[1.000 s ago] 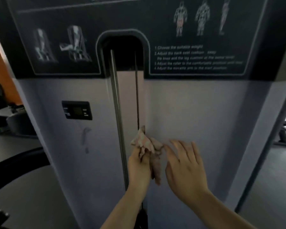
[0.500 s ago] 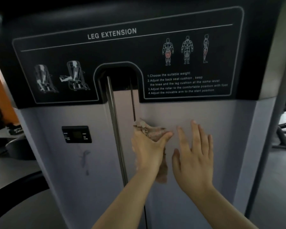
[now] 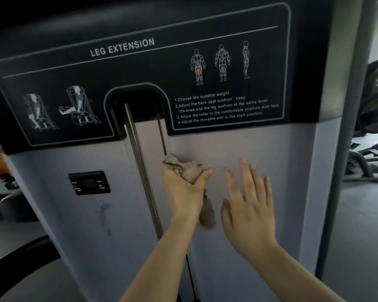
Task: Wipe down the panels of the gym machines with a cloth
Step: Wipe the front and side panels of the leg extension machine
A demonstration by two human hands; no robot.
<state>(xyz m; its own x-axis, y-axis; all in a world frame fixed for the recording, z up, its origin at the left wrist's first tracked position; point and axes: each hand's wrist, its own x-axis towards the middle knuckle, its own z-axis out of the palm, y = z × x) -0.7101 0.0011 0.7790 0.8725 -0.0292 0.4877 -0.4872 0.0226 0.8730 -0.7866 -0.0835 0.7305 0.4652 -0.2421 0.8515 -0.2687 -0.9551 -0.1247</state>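
A leg extension machine fills the view, with a pale grey front panel below a black instruction placard. My left hand grips a crumpled pinkish cloth against the grey panel, just right of the central slot. One end of the cloth hangs down beside my wrist. My right hand lies flat on the panel to the right of the cloth, fingers straight and spread.
A steel guide rod and a thin cable run down the central slot. A small black display sits on the left part of the panel, with a smudge below it. Other gym equipment stands at the right.
Both hands have risen up the grey panel toward the placard, the left carrying the cloth. My view has also tilted upward, bringing the machine's title into sight.
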